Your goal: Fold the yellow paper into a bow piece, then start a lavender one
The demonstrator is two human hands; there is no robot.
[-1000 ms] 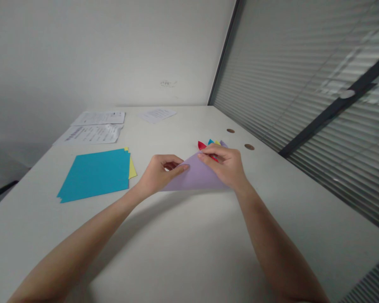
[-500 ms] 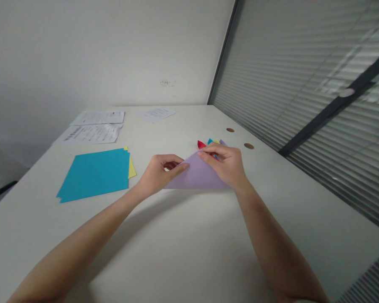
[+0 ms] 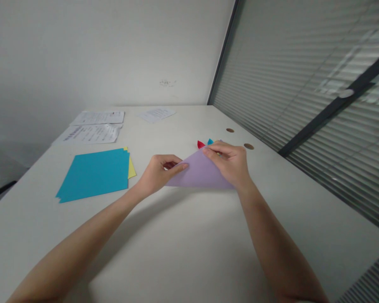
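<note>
A lilac paper sheet (image 3: 198, 173), folded into a triangle, lies on the white table (image 3: 183, 235) between my hands. My left hand (image 3: 158, 172) has its fingers curled, with the fingertips pinching the sheet's left edge. My right hand (image 3: 231, 162) presses on the sheet's right part, and its fingertips grip the top corner. Just behind my right hand stand small folded paper pieces (image 3: 205, 143) in red, blue and lilac, partly hidden by the fingers.
A stack of blue paper (image 3: 94, 173) with a yellow sheet (image 3: 132, 167) under it lies to the left. Printed white papers (image 3: 93, 128) and another sheet (image 3: 157, 114) lie at the far edge by the wall. Two round brown cable holes (image 3: 249, 146) sit near the blinds on the right.
My right hand has slid a little up and to the right along the lilac sheet, and now covers more of the folded pieces behind it. My left hand has stayed in place.
</note>
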